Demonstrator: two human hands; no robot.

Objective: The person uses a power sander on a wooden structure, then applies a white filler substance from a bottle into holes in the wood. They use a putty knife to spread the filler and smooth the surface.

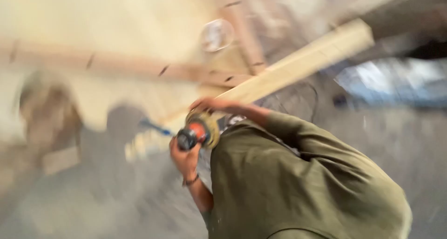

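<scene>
The whole view is badly blurred by motion. My left hand (185,159), with a band on its wrist, grips the rear of a hand-held power tool (195,134) that has a black and orange body. My right hand (209,105) comes out of an olive green sleeve and curls over the tool's yellowish front end. That hand is right at the near end of a long pale wooden plank (302,62), which runs up to the right. Whether the tool touches the plank is hidden by the blur.
My olive green shirt (298,188) fills the lower right. Behind the plank is a frame of reddish wooden battens (139,67) on a pale surface, with a round pale object (216,35) above it. Something blue (153,126) lies left of the tool. The grey floor (409,136) is dusty.
</scene>
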